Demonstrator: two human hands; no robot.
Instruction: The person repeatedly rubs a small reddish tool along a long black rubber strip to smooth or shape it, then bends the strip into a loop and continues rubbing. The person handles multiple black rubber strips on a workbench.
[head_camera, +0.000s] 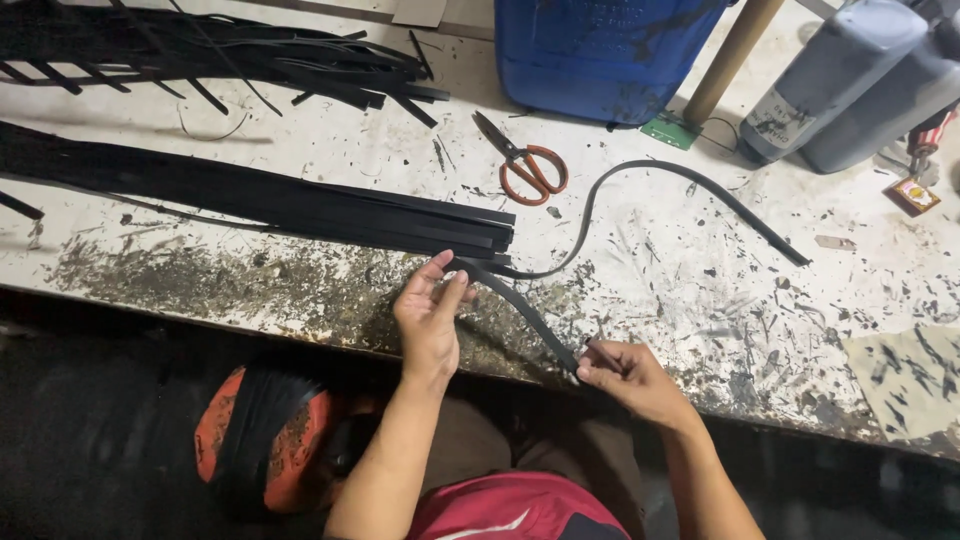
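Note:
My left hand pinches one end of a flat black strip near the front edge of the stained white workbench. My right hand grips the strip's other end, lower and to the right, so the strip runs slanted between both hands. The left hand sits just below the ends of a long bundle of black strips lying across the bench. A curved black strip lies beyond, to the right.
Orange-handled scissors lie behind the bundle. A blue jerrycan, a cardboard tube and grey containers stand at the back. More black strips are piled far left. An orange bucket of strips sits under the bench.

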